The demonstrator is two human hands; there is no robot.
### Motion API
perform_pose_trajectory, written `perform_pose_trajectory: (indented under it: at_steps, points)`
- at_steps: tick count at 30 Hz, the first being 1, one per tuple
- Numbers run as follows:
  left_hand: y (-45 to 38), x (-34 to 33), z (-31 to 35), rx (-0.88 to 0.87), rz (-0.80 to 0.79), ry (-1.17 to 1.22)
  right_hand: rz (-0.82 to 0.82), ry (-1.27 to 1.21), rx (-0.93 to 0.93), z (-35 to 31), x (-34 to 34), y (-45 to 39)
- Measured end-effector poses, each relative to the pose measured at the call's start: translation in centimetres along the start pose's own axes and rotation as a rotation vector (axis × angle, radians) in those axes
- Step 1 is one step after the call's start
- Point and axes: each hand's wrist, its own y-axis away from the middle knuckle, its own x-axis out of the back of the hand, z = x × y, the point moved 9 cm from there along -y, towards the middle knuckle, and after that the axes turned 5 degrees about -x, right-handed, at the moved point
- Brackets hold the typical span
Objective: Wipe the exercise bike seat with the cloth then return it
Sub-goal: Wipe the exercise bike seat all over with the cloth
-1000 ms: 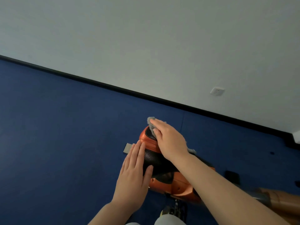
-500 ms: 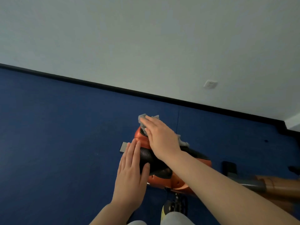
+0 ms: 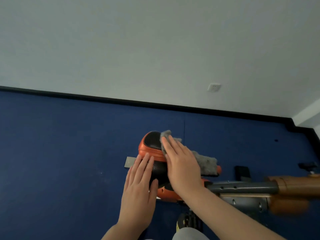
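Seat (image 3: 152,144) orange and black over blue floor (image 3: 60,153), our right hand (image 3: 181,163) flat, pressing grey cloth (image 3: 206,162) on it, left hand (image 3: 138,191) flat, fingers extended, on seat's near side, white wall (image 3: 155,49) beyond.

Bike seat (image 3: 152,144) sits mid-floor, wall (image 3: 155,49) behind it, baseboard (image 3: 121,100) running along where wall meets floor (image 3: 60,144). Cloth (image 3: 206,161) lies on the seat's right side, draped over its right edge. Right hand (image 3: 181,163) flat on top of the cloth, fingers pointing toward the wall. Left hand (image 3: 140,186) flat on the seat's left near edge, beside the right hand, not on the cloth. Metal foot bar (image 3: 129,162) on the floor below, sticking out left of the seat. Seat post and frame (image 3: 242,187) extend right of the seat. Wall socket (image 3: 214,87) on the wall, up and right of the seat. Wall corner at far right.
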Motion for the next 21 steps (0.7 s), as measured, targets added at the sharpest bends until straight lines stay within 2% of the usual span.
perform_pose_trajectory:
  at_steps: [3,6,12,17,21]
  points:
    - [-0.3,-0.2,0.1,0.021,0.024,0.030,-0.080,-0.037,0.106,-2.9,-1.2,-2.1]
    - [-0.2,-0.5,0.2,0.018,0.037,0.047,-0.101,-0.042,0.157,-2.6,-0.7,-1.0]
    - [-0.1,-0.8,0.6,-0.044,0.029,-0.014,-0.002,0.041,0.031,1.6,0.5,3.7]
    - [-0.4,-1.8,2.3,-0.084,-0.011,-0.061,-0.029,-0.047,0.019,-0.3,-0.2,1.0]
    - [-0.4,-2.2,2.6,-0.114,-0.051,-0.097,-0.006,-0.034,0.033,2.1,0.2,3.0]
